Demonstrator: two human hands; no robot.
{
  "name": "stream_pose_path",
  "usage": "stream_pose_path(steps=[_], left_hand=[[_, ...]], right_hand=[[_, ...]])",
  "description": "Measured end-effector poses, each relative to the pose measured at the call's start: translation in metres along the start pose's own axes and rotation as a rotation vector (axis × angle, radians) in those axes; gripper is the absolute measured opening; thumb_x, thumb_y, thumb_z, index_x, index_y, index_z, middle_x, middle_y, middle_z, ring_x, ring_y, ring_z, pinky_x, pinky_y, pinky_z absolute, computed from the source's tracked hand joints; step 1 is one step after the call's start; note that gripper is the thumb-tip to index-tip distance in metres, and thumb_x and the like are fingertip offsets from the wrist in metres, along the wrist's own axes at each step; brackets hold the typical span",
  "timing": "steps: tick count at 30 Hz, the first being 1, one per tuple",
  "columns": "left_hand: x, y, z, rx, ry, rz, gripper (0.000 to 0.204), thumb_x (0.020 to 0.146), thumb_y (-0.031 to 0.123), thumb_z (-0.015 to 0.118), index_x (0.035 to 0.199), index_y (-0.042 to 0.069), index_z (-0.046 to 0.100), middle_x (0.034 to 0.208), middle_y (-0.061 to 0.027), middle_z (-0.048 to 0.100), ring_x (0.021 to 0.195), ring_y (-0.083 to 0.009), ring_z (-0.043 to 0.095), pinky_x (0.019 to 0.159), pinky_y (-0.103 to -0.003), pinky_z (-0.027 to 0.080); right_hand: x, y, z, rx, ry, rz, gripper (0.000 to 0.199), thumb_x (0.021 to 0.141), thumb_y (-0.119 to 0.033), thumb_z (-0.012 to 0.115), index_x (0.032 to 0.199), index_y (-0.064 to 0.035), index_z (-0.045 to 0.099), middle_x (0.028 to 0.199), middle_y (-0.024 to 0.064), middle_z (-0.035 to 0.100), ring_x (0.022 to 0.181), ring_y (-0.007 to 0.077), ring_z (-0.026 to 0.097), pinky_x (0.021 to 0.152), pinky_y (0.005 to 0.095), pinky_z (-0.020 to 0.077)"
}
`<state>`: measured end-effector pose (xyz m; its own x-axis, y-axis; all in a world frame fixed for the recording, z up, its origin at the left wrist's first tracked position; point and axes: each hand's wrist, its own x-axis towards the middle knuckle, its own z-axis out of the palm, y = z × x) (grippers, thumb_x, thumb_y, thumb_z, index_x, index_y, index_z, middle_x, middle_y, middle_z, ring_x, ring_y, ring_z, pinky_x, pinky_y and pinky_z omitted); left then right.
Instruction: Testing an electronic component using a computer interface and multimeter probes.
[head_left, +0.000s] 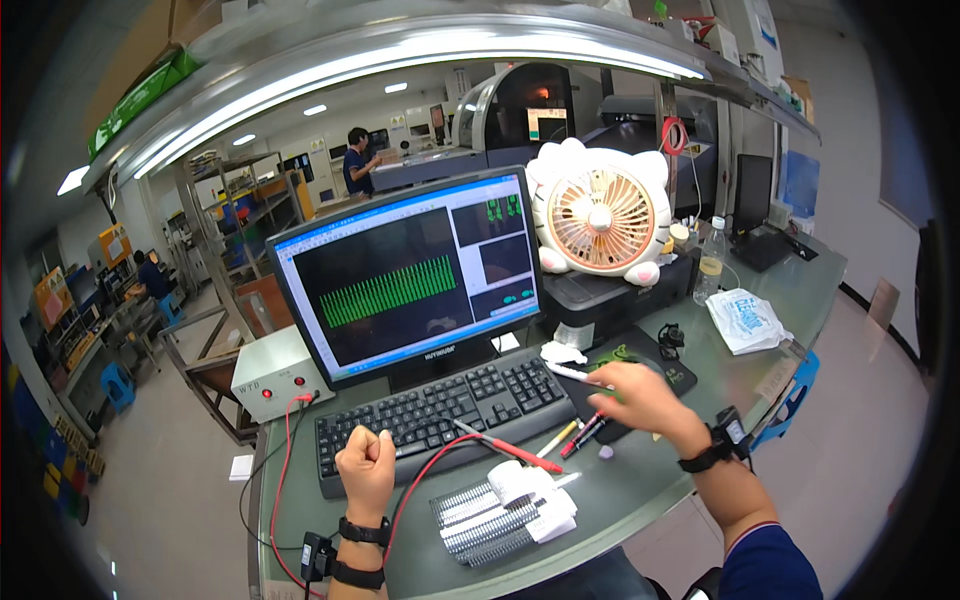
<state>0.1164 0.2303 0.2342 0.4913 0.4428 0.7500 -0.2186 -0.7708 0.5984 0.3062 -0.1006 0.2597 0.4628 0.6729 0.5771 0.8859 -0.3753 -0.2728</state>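
My left hand (pixel 365 468) is a closed fist at the front left edge of the black keyboard (pixel 450 405), with nothing sticking out of it. My right hand (pixel 640 398) is closed around a slim white pen-like stick (pixel 567 371), held over the dark mouse pad (pixel 672 374). A red test probe (pixel 520 453) lies across the keyboard's front edge, and its red cable curves down past my left wrist. Red and black pens (pixel 583 436) rest below my right hand. In front of the keyboard are stacked strips of small metallic parts (pixel 482 523) with white paper rolls (pixel 520 485) on them.
A monitor (pixel 400 275) showing a green pattern stands behind the keyboard. Left of it is a white box (pixel 275 375) with red terminals. A cat-shaped fan (pixel 600 215), a bottle (pixel 710 265) and a white plastic packet (pixel 747 321) are to the right. Another person (pixel 357 165) stands far back.
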Motion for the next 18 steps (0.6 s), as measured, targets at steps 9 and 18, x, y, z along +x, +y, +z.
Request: stream_pose_path(steps=[9,18], left_hand=[[-0.005,0.024,0.013,-0.478,-0.922,-0.590,0.022,0.094,0.024,0.057,0.080,0.008,0.052,0.068,0.0047,0.051,0.059,-0.0029,0.046,0.053,-0.019,0.039],[-0.019,0.021,0.026,-0.410,-1.260,-0.573,0.028,0.095,0.034,0.056,0.091,0.006,0.058,0.080,0.0026,0.062,0.065,-0.0036,0.053,0.058,-0.019,0.042]], right_hand=[[0.027,-0.056,0.079,-0.012,-0.329,-0.064,0.035,0.084,-0.040,0.063,0.101,-0.0096,0.065,0.091,0.0070,0.066,0.088,0.0260,0.063,0.073,0.0378,0.0494],[0.026,-0.061,0.088,0.008,-0.476,0.023,0.034,0.079,-0.029,0.064,0.107,-0.0095,0.062,0.084,0.0103,0.066,0.081,0.0309,0.064,0.069,0.0412,0.0508]])
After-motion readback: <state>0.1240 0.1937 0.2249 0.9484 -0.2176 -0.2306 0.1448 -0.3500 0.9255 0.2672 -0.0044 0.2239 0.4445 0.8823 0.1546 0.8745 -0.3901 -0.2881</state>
